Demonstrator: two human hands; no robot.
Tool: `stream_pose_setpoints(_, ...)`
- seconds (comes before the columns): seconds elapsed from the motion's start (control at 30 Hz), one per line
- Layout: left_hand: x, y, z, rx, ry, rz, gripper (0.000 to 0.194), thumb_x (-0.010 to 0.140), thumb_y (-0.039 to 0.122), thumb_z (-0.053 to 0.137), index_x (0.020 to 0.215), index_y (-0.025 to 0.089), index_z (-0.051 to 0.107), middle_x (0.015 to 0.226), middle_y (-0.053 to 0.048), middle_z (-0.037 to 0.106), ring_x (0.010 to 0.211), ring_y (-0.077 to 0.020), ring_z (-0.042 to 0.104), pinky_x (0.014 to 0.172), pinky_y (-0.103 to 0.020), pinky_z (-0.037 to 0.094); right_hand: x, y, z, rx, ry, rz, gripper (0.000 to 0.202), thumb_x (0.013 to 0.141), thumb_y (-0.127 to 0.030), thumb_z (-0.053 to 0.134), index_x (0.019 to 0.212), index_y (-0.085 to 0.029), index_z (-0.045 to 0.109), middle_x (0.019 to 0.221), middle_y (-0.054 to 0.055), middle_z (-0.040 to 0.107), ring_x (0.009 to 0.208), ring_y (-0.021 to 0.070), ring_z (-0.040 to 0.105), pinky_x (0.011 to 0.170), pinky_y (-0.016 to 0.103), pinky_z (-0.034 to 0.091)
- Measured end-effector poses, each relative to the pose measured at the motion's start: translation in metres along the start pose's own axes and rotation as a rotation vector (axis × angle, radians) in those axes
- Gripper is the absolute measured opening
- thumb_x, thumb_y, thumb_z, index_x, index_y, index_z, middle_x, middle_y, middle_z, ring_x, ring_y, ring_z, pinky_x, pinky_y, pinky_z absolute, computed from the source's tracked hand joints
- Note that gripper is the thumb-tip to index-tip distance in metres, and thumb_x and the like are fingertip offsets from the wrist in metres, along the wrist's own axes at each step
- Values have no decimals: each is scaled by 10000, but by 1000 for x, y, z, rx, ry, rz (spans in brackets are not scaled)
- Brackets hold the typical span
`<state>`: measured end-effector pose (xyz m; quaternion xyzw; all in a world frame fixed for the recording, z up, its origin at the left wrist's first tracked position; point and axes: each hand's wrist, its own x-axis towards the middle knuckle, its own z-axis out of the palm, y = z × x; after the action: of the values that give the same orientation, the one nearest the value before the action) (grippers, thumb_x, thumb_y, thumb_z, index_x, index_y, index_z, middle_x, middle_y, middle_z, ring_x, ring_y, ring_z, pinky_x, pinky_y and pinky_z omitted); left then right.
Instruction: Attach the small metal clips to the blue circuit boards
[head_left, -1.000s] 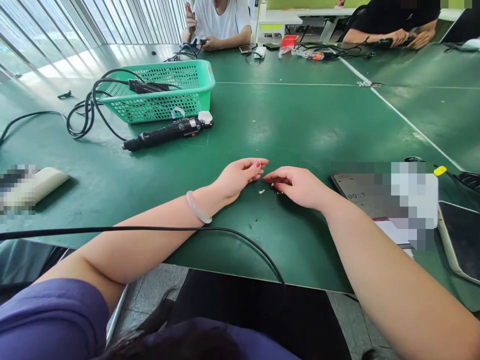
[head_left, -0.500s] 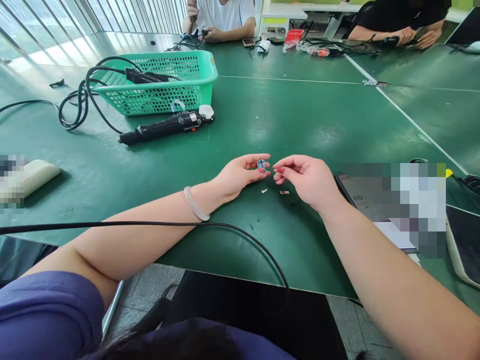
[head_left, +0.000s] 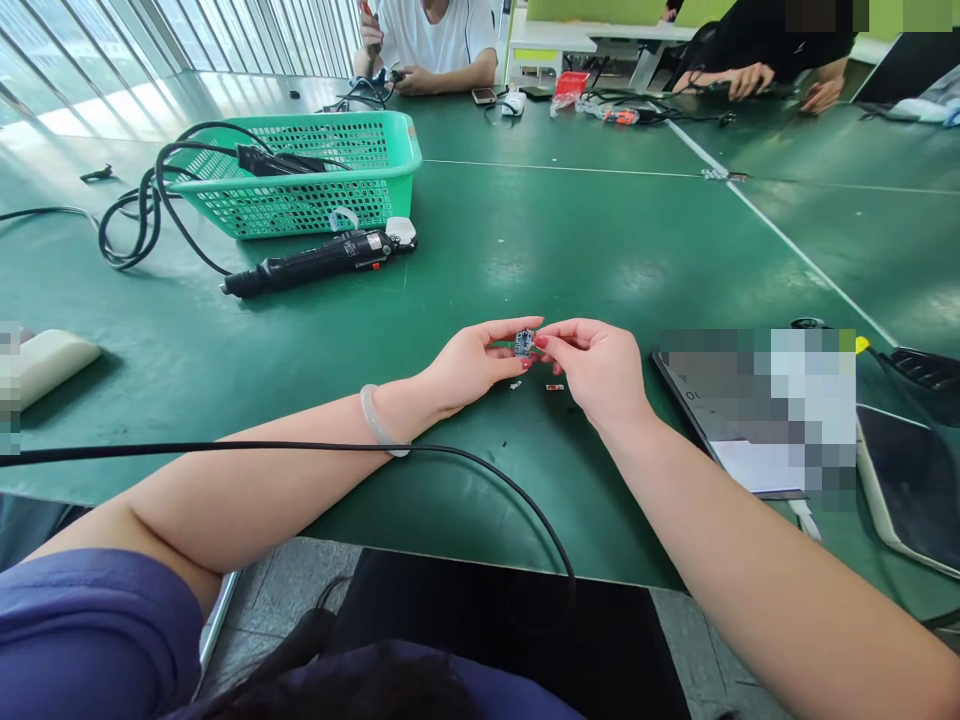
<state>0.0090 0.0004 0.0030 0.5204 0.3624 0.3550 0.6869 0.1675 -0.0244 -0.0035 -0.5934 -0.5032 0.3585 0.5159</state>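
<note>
A small grey-blue part [head_left: 523, 343] is held between the thumb and fingers of my left hand [head_left: 469, 362], just above the green table [head_left: 465, 270]. My right hand [head_left: 604, 370] reaches it from the right, thumb and forefinger pinched at its right edge; whatever tiny piece is in that pinch is hidden. Below the hands, a small pale piece [head_left: 515, 385] and a small red-and-white piece [head_left: 555, 387] lie on the table.
Beyond my left forearm lie a black electric screwdriver [head_left: 315, 264] and a green basket [head_left: 300, 200] with cables. A black cable [head_left: 480, 458] crosses my left forearm. A tablet-like device [head_left: 697, 400] and phone [head_left: 911, 480] lie right. Two people sit across.
My right hand has moved left and now touches the grey-blue part in my left hand. The whole view has shifted slightly. The black-clothed person's hands have moved apart.
</note>
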Motion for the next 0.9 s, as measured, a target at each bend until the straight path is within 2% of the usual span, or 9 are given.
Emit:
stream_pose_setpoints(0.13, -3, 1, 1, 68, 4, 30, 565, 764, 48, 665, 1319, 135, 607, 1128, -106, 741, 975, -150, 696, 948, -326, 509, -2, -3, 2, -61, 14, -25, 186, 713, -344, 719, 757, -163, 733, 650, 21, 670, 549, 115, 553, 448, 235, 440)
stream_pose_setpoints(0.27, -3, 1, 1, 191, 15, 70, 539, 794, 76, 641, 1327, 151, 607, 1079, -81, 757, 949, -148, 694, 959, -337, 502, -4, -6, 2, -120, 2, -28, 190, 739, -347, 692, 776, -166, 734, 654, 25, 667, 531, 126, 545, 424, 253, 443)
stream_pose_setpoints(0.53, -1, -2, -4, 433, 37, 215, 470, 806, 120, 636, 1268, 202, 662, 1115, -57, 737, 916, -154, 679, 901, -327, 519, -5, -6, -1, -280, 3, -176, 120, 791, -270, 649, 735, -194, 722, 621, -2, 660, 560, 143, 575, 639, 348, 509)
stream_pose_setpoints(0.73, 1, -3, -6, 455, 22, 225, 478, 817, 138, 627, 1288, 215, 650, 1023, -32, 755, 889, -152, 674, 898, -332, 517, -6, -7, -1, -259, -10, -166, 135, 809, -294, 645, 743, -188, 695, 622, -6, 645, 549, 136, 559, 608, 332, 494)
stream_pose_setpoints(0.9, 0, -2, -5, 439, 3, 222, 490, 830, 167, 628, 1319, 187, 626, 1041, -45, 755, 925, -156, 668, 934, -341, 502, -4, -7, 0, -258, -23, -202, 149, 820, -308, 625, 737, -189, 659, 627, -9, 627, 610, 143, 571, 678, 341, 502)
